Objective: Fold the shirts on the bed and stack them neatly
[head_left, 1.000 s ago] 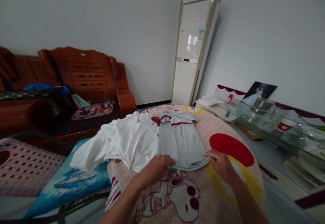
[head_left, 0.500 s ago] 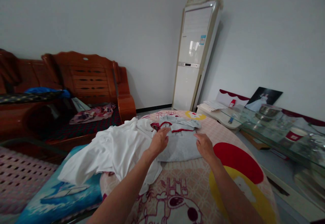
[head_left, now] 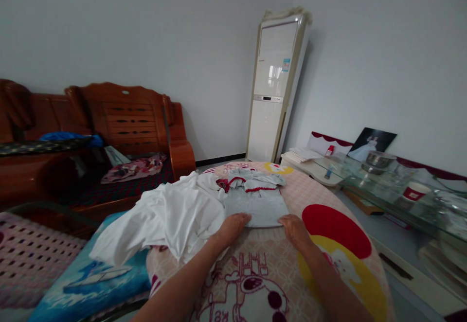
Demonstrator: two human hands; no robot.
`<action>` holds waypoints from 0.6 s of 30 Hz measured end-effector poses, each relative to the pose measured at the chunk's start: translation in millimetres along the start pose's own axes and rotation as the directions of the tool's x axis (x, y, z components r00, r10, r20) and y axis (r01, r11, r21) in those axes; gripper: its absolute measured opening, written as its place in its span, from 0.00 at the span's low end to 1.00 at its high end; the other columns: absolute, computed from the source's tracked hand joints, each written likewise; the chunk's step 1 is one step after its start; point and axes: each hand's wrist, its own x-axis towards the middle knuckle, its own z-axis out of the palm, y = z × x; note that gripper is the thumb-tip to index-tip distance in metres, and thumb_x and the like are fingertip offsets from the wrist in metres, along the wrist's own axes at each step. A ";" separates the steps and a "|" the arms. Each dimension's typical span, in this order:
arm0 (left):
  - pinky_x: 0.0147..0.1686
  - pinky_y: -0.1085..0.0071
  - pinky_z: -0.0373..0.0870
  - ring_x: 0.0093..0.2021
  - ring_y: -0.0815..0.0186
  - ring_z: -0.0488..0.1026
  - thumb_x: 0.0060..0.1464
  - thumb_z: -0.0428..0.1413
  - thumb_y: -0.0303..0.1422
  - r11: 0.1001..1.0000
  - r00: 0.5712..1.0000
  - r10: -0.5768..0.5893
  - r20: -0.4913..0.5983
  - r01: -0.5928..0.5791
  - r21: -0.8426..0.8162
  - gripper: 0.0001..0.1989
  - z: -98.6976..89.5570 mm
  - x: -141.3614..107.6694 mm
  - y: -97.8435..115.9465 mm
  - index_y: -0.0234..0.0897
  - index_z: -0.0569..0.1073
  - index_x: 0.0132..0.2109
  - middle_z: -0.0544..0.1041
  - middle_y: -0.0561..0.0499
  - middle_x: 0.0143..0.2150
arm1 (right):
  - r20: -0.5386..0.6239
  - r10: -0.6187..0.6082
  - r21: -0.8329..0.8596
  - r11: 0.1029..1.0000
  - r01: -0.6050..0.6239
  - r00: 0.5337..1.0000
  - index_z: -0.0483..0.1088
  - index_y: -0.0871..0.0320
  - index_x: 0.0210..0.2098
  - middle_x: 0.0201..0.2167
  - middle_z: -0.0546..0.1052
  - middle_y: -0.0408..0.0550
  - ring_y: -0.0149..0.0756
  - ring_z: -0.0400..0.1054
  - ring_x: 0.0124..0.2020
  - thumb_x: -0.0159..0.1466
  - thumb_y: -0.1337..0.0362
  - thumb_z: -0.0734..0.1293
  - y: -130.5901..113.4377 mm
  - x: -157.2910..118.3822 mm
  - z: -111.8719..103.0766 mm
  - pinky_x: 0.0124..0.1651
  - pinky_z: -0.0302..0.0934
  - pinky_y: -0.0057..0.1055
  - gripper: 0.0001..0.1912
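A light grey garment with red trim [head_left: 260, 205] lies on the round cloth-covered table [head_left: 304, 193], its trimmed part at the far side and its hem towards me. My left hand [head_left: 235, 225] is closed at the hem's near left corner. At the near right corner, my right hand [head_left: 292, 225] also has its fingers closed on the hem. The fabric between them is fairly flat, and the fingertips are partly hidden. Left of the grey garment, touching it, a crumpled white cloth [head_left: 178, 215] hangs over the table's edge.
A wooden sofa [head_left: 127, 113] stands at the back left, with a blue cushion [head_left: 120, 268] nearer me. A tall air conditioner [head_left: 270, 93] fills the corner. On the right, a glass-topped cabinet [head_left: 386, 190] carries a paper cup [head_left: 415, 192], a metal bowl [head_left: 379, 159] and a photo [head_left: 372, 142].
Both hands have moved towards me, from the upper part of the grey garment to its near hem. The garment's lower part looks flatter and squarer. The view has tilted slightly upward.
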 end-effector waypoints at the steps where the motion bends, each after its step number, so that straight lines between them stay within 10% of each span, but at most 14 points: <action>1: 0.55 0.62 0.66 0.56 0.60 0.70 0.50 0.49 0.17 1.000 1.000 0.026 0.008 -0.026 -0.007 0.29 -4.4 -1.3 1.8 0.37 0.67 0.59 0.71 0.42 0.58 | 0.016 0.012 -0.011 1.000 -0.012 1.000 0.77 0.59 0.36 0.34 0.80 0.51 0.37 0.71 0.39 0.60 0.73 0.56 1.5 -1.2 -8.2 0.46 0.61 0.31 0.18; 8: 0.48 0.64 0.70 0.46 0.56 0.76 0.47 0.51 0.17 0.962 0.952 0.268 0.149 -0.256 -0.098 0.26 -22.2 -31.0 33.3 0.39 0.75 0.53 0.80 0.44 0.46 | 0.060 -0.012 0.043 0.999 0.009 0.998 0.74 0.57 0.29 0.27 0.77 0.50 0.37 0.70 0.32 0.54 0.74 0.56 20.2 -57.3 -41.6 0.38 0.60 0.30 0.16; 16: 0.38 0.74 0.72 0.40 0.62 0.78 0.50 0.58 0.29 0.782 0.765 0.528 0.370 -0.267 -0.564 0.20 -47.7 -26.2 37.8 0.39 0.76 0.52 0.81 0.50 0.44 | 0.298 -0.045 0.254 0.967 -0.034 0.953 0.74 0.55 0.27 0.28 0.77 0.44 0.35 0.70 0.31 0.52 0.72 0.57 2.9 -81.3 -64.7 0.35 0.61 0.28 0.14; 18: 0.39 0.75 0.71 0.42 0.64 0.77 0.53 0.58 0.36 0.741 0.822 0.481 0.306 -0.195 -0.642 0.20 -53.8 -9.3 24.6 0.38 0.75 0.53 0.81 0.50 0.45 | 0.256 -0.022 0.329 0.942 -0.066 0.967 0.75 0.54 0.26 0.24 0.76 0.43 0.34 0.69 0.27 0.55 0.68 0.60 -0.3 -66.3 -74.6 0.33 0.61 0.27 0.11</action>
